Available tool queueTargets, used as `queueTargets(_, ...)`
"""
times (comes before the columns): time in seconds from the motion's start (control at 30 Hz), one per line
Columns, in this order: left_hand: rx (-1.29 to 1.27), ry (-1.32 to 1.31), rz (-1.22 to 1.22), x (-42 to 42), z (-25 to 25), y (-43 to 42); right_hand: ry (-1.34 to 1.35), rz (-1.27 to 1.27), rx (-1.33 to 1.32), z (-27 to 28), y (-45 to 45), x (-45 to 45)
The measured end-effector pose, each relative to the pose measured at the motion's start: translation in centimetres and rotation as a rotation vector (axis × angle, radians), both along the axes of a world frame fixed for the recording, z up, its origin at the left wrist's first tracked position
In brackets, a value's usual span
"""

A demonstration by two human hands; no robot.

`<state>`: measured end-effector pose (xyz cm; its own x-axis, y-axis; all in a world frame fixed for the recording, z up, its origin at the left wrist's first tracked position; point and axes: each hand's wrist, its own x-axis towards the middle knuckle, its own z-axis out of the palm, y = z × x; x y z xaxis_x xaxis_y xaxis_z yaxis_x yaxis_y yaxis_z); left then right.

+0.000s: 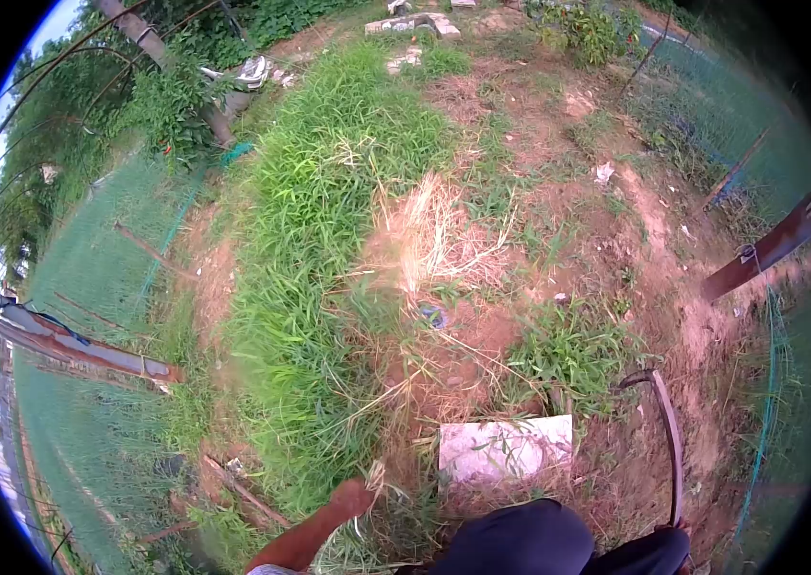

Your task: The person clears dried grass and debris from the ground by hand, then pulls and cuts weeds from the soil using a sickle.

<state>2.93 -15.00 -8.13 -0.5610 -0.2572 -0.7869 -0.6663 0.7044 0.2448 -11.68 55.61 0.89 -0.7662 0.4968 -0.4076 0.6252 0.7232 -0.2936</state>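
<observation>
My left hand (353, 498) is low in the view, at the near edge of the tall green grass (319, 240). Its fingers are closed around a small bunch of pale grass stems (375, 476). A sickle (671, 431) with a long curved dark blade stands up at the lower right, its hooked tip bending left. The sickle's lower end meets my right hand (684, 534), which shows only as a sliver beside my knee and is closed on it. My knees in dark trousers (521, 541) hide the rest of that hand.
A flat pale slab (506, 448) lies just before my knees. Dry cut straw (434, 235) is heaped ahead on bare soil. Green netting (89, 249) runs along both sides, with rusty posts (70, 331) at left and a rusty post (775, 240) at right.
</observation>
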Motion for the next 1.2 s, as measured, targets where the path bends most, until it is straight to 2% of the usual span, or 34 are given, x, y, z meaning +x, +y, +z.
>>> queueTargets(0.03,0.007,0.039,-0.03,-2.4,-0.2,-0.2,0.036,-0.002,0.243,0.1,-0.9,1.0)
queueTargets(0.1,0.028,0.066,-0.093,-5.8,-1.6,-1.1,0.04,-0.286,-0.32,3.6,-2.1,0.4)
queueTargets(0.13,0.048,0.071,0.012,-6.2,-3.3,-1.5,-0.034,-0.367,-0.401,5.4,-2.8,0.7)
queueTargets(0.17,0.073,0.057,0.113,-5.7,-4.6,-1.2,-0.101,-0.355,-0.112,3.3,-0.2,2.7)
queueTargets(0.2,0.102,0.014,0.07,-5.5,-5.0,-0.7,-0.102,-0.384,-0.105,4.1,0.5,5.1)
queueTargets(0.27,-0.095,-0.074,0.086,-5.7,-5.3,-0.2,-0.038,-0.434,-0.247,6.7,0.1,7.2)
queueTargets(0.33,-0.026,-0.08,0.114,-4.6,-6.8,-0.6,0.014,-0.499,-0.377,9.0,-0.9,8.0)
queueTargets(0.4,0.038,-0.132,0.328,-4.9,-6.6,0.3,0.039,-0.567,-0.47,11.8,-2.5,8.0)
queueTargets(0.47,0.009,-0.083,0.401,-2.4,-12.0,0.1,0.07,-0.634,-0.554,13.7,-3.8,8.1)
queueTargets(0.5,0.011,-0.109,0.371,-2.3,-12.0,0.2,0.086,-0.663,-0.593,14.4,-4.5,8.2)
queueTargets(0.57,-0.175,-0.004,0.22,-3.1,-12.1,1.3,0.127,-0.706,-0.673,15.6,-5.6,7.9)
queueTargets(0.63,-0.123,-0.049,0.155,-3.5,-11.3,1.2,0.168,-0.735,-0.75,16.0,-6.7,7.0)
queueTargets(0.7,0.022,0.055,0.13,-3.4,-11.5,0.8,0.178,-0.711,-0.772,15.9,-7.5,5.4)
queueTargets(0.77,-0.036,-0.001,-0.2,-1.0,-15.7,-1.4,0.053,-0.577,-0.572,16.2,-7.2,4.2)
queueTargets(0.83,-0.03,0.071,0.221,-1.9,-14.1,-0.2,0.077,-0.462,-0.706,18.7,-10.8,1.2)
queueTargets(0.87,-0.096,0.008,0.146,-1.4,-15.8,-1.0,0.051,-0.445,-0.708,20.2,-12.8,-0.3)
queueTargets(0.9,-0.077,-0.005,0.111,-1.4,-15.1,-0.6,0.024,-0.425,-0.711,21.2,-14.2,-1.6)
queueTargets(0.97,0.031,0.16,0.187,-2.4,-13.1,0.1,0.054,-0.346,-0.684,21.5,-15.2,-2.8)
queueTargets(1.0,-0.007,0.136,0.226,-2.7,-13.0,0.3,0.053,-0.35,-0.683,21.4,-15.6,-3.5)
queueTargets(1.07,0.054,0.04,0.251,0.5,-19.7,-2.1,0.163,-0.279,-0.606,21.0,-16.7,-5.0)
queueTargets(1.1,0.12,-0.051,0.274,0.5,-19.9,-2.5,0.156,-0.273,-0.611,20.9,-17.1,-5.7)
queueTargets(1.17,0.197,0.201,0.071,0.9,-20.2,-2.8,0.158,-0.203,-0.689,20.7,-18.1,-7.3)
queueTargets(1.2,0.076,0.127,0.167,-0.4,-18.0,-1.6,0.156,-0.178,-0.704,20.7,-18.9,-8.0)
